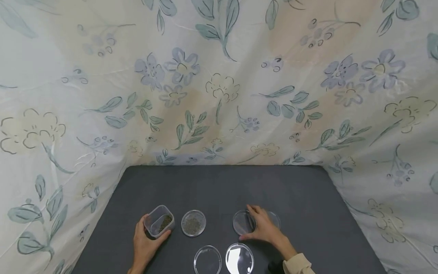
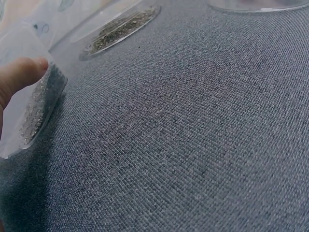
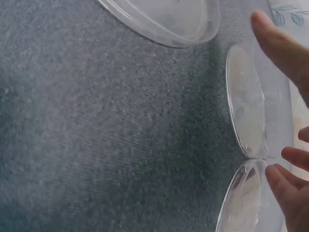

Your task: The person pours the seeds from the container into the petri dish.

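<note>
Grey fabric counter (image 1: 212,186): left hand (image 1: 145,243) gripped tilted clear plastic seed tub (image 1: 159,220); right hand (image 1: 265,228), fingers relaxed, steadied clear round petri dish (image 1: 243,222)

Soft even light, blurry wrist views

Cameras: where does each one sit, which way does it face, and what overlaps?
Head: above, looking forward and down at the grey table; shows left hand gripping the tilted clear container, right hand at an empty dish.
Left wrist: low over the cloth; thumb on the container; shares the seed dish with head.
Right wrist: low, facing empty dishes; fingers show.
</note>
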{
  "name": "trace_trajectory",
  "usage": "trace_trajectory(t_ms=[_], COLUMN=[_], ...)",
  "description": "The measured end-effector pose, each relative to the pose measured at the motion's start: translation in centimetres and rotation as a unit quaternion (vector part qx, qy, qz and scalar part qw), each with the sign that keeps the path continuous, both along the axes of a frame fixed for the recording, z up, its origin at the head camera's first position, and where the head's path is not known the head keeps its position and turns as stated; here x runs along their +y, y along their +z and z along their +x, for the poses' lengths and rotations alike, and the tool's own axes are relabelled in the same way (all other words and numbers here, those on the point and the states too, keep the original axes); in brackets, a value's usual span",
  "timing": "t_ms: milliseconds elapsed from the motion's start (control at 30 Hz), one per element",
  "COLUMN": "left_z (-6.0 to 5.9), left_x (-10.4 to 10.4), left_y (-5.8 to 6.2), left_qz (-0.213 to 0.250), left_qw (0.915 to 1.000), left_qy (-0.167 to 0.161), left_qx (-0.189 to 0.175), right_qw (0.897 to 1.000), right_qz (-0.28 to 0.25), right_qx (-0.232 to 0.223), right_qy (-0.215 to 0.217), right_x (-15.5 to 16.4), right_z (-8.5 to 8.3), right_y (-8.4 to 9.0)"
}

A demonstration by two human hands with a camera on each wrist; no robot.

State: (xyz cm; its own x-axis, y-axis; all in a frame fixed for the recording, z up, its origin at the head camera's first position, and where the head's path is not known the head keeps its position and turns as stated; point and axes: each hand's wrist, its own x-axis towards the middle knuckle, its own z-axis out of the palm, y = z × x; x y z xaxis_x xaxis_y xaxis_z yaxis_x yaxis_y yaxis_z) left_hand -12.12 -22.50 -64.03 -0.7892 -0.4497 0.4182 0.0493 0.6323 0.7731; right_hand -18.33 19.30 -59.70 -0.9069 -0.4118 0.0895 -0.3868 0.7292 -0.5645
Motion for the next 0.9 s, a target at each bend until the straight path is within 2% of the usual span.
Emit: trace_trajectory(t_ms=[133, 400, 533, 767, 900], left_z=[-0.1, 0.0, 0.1, 0.0, 0.0], left_x=[-0.1, -0.1, -0.1, -0.2, -0.2], left_y=[-0.1, -0.1, 0.1, 0.3, 0.3], left_qz=[-0.003, -0.003, -0.007, -0.005, -0.01], left_qw=[1.0, 1.0, 0.9998, 0.9997, 0.9998], left_qy=[0.001, 0.0, 0.003, -0.001, 0.0], left_qx=[0.001, -0.006, -0.016, -0.023, -0.018], right_qw=[1.0, 0.997, 0.997, 1.0, 1.0], right_qz=[0.017, 0.067, 0.06, 0.016, 0.011], right_qx=[0.0, 0.047, 0.058, 0.019, 0.025], right_qy=[0.011, 0.005, 0.006, 0.014, 0.011], right_x=[-0.3, -1.3, -2.0, -3.1, -3.4], right_z=[0.1, 0.0, -0.4, -1.0, -1.2], right_y=[-0.2, 0.0, 0.0, -0.4, -0.3])
